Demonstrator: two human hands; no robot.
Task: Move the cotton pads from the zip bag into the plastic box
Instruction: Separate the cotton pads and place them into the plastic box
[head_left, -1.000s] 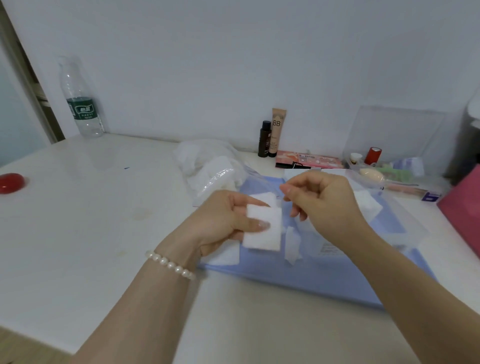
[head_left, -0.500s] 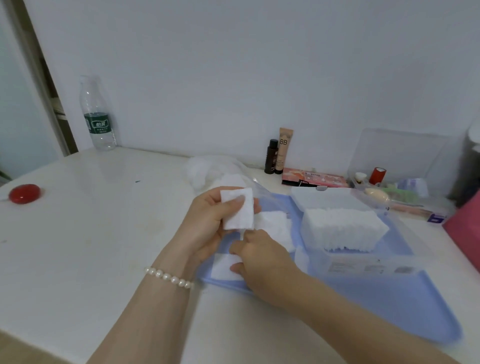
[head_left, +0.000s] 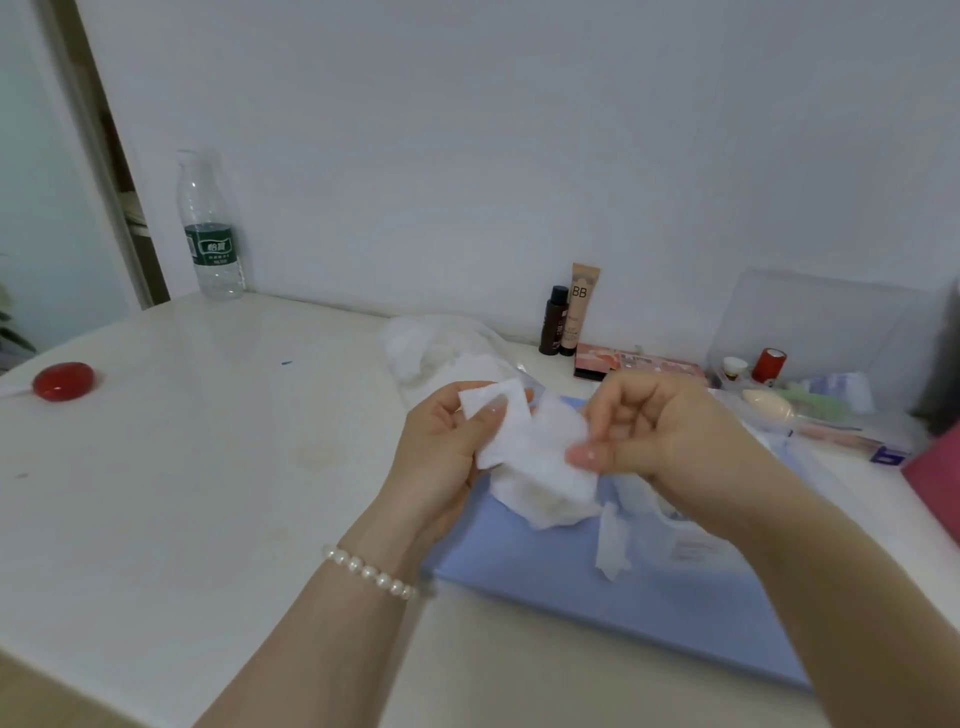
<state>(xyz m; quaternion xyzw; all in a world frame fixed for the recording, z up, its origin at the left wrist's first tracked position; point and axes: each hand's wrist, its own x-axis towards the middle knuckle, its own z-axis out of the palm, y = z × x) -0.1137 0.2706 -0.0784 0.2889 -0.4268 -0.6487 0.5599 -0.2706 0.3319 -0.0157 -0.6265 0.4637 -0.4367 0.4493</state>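
Observation:
Above the blue mat (head_left: 545, 566), my left hand (head_left: 441, 447) holds white cotton pads (head_left: 524, 441), its thumb pressing the top one. My right hand (head_left: 654, 426) pinches the right edge of the same pads between thumb and curled fingers. A few more pads (head_left: 613, 545) lie loose on the mat under my hands. The crumpled clear zip bag (head_left: 436, 343) lies behind my hands on the table. My right arm hides most of the clear plastic box (head_left: 691, 545).
A water bottle (head_left: 210, 234) stands at the back left and a red round object (head_left: 65, 381) lies at the far left. Two cosmetic tubes (head_left: 571, 312), a pink palette (head_left: 634, 364) and a clear organiser (head_left: 810, 364) line the wall; something pink-red (head_left: 935, 478) sits at right.
My right hand rose from the mat, where it had reached down for a pad, and now pinches the pads held in my left hand. The view shifted, hiding the box's pad stack.

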